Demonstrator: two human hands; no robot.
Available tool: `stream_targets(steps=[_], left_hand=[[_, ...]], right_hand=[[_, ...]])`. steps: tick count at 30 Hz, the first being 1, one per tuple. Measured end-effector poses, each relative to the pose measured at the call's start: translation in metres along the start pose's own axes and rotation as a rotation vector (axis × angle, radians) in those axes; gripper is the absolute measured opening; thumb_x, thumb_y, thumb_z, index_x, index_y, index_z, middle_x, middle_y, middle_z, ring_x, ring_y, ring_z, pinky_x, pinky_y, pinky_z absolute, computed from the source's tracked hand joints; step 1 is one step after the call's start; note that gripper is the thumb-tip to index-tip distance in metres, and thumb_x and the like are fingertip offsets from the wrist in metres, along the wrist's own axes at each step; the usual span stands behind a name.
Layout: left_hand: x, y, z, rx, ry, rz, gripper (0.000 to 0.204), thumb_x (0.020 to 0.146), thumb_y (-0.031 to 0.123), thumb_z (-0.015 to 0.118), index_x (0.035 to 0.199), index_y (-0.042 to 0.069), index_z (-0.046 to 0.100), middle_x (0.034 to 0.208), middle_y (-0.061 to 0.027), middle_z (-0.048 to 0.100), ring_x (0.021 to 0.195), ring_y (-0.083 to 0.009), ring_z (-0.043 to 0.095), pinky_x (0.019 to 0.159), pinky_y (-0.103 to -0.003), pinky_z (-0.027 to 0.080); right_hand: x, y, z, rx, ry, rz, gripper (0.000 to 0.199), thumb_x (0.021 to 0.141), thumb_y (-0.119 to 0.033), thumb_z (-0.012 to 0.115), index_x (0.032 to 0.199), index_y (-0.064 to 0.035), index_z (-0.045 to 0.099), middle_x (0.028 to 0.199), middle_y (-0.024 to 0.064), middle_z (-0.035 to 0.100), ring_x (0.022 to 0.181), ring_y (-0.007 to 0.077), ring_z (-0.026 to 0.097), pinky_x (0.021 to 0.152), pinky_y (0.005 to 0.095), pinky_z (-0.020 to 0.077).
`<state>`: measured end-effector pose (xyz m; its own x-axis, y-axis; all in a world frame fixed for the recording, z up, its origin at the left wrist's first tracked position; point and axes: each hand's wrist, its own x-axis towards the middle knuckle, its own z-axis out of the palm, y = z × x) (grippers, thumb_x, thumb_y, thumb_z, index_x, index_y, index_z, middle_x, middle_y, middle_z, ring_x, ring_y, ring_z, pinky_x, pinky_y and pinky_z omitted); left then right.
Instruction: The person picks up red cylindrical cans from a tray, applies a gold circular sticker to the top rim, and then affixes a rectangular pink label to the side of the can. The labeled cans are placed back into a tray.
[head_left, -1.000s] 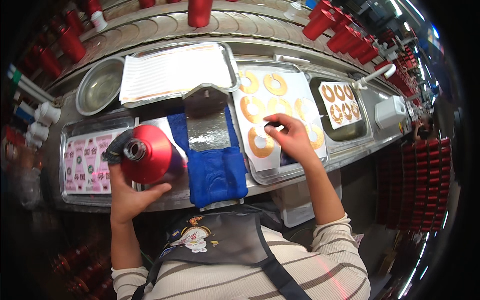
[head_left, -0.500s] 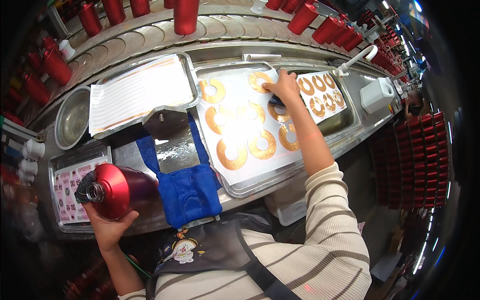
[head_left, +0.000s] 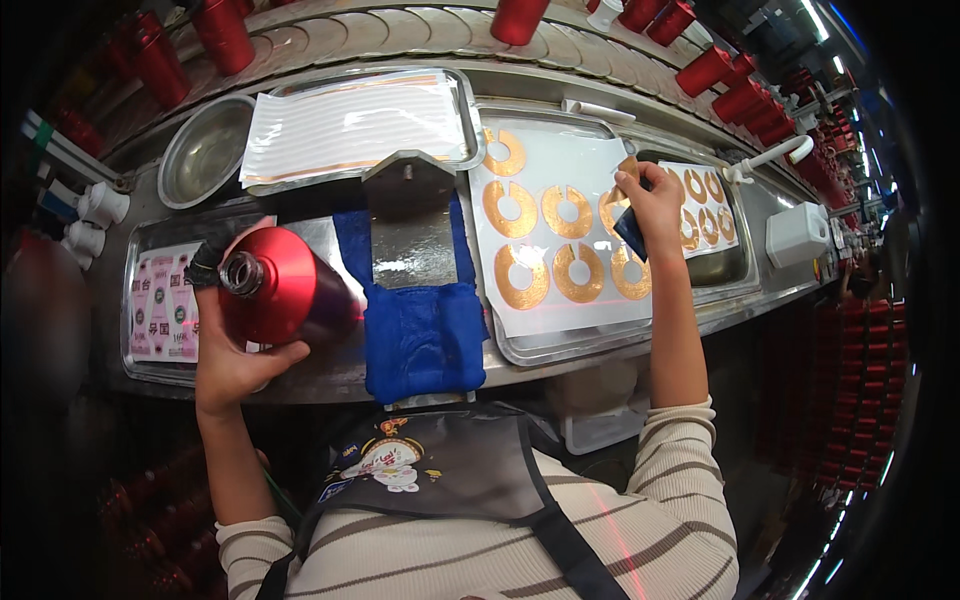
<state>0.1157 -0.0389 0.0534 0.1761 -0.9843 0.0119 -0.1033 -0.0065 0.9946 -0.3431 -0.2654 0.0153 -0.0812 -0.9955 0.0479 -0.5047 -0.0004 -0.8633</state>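
On the left, my left hand (head_left: pixel 228 365) is wrapped round a glossy red bottle (head_left: pixel 285 275). The bottle is tilted, its open neck pointing to the left; a black covering (head_left: pixel 204 266) shows on the fingers near the neck. My right hand (head_left: pixel 657 205) is closed over the right part of a white sheet (head_left: pixel 540 310) of gold C-shaped decals (head_left: pixel 572 272). Pinched at its fingertips is one gold decal (head_left: pixel 626 178), raised off the sheet. A flat dark blue piece (head_left: pixel 630 236), perhaps a scraper, sticks out below the same hand.
A metal stand (head_left: pixel 410 215) with blue cloth (head_left: pixel 425 340) rises mid-counter. Around it are a striped-sheet tray (head_left: pixel 470 125), a round metal bowl (head_left: pixel 205 150), a pink-label tray (head_left: pixel 128 335), a faucet (head_left: pixel 775 155) and a white jug (head_left: pixel 797 235). Red bottles (head_left: pixel 222 35) line the conveyor behind.
My right hand has lifted a gold decal from the sheet's far row. The left hand still grips the bottle, now turned slightly. The whole view has shifted.
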Motion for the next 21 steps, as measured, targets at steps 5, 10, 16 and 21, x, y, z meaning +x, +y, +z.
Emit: stream_targets(steps=[5,10,16,21], left_hand=[[-0.037,0.038,0.033,0.285,0.348,0.629,0.070,0.083,0.032,0.070,0.131,-0.016,0.050,0.145,-0.0259,0.045,0.136,-0.0346,0.046,0.115,-0.046,0.035],[-0.081,0.038,0.083,-0.182,-0.115,0.004,0.071,0.098,0.042,0.057,0.147,-0.002,0.028,0.125,-0.0236,0.060,0.119,-0.0314,0.059,0.108,-0.044,0.043],[-0.070,0.036,0.087,-0.902,-0.125,-0.203,0.050,0.103,0.028,0.056,0.141,0.001,0.037,0.133,-0.0185,0.058,0.123,-0.0246,0.059,0.109,-0.042,0.045],[-0.083,0.026,0.079,-0.489,0.248,0.189,0.034,0.094,-0.004,0.067,0.124,0.000,0.053,0.110,-0.0087,0.069,0.101,-0.0141,0.067,0.093,-0.030,0.053]], right_hand=[[-0.094,-0.078,0.052,0.545,-0.203,0.011,0.026,0.091,-0.009,0.072,0.113,0.0035,0.069,0.095,0.0035,0.071,0.084,0.0076,0.064,0.076,0.0237,0.0525],[-0.178,-0.159,0.095,0.866,-0.444,0.029,0.036,0.092,-0.011,0.073,0.124,0.0041,0.063,0.100,0.0043,0.070,0.074,0.0028,0.060,0.059,0.0175,0.0455],[-0.231,-0.170,0.105,0.822,-0.424,0.001,0.040,0.092,-0.010,0.074,0.127,0.0025,0.059,0.098,0.0052,0.070,0.069,0.0033,0.059,0.053,0.0161,0.0444],[-0.231,-0.162,0.124,0.727,-0.391,-0.238,0.037,0.092,-0.006,0.073,0.126,0.0028,0.059,0.099,0.0055,0.070,0.073,0.0055,0.062,0.057,0.0170,0.0480]])
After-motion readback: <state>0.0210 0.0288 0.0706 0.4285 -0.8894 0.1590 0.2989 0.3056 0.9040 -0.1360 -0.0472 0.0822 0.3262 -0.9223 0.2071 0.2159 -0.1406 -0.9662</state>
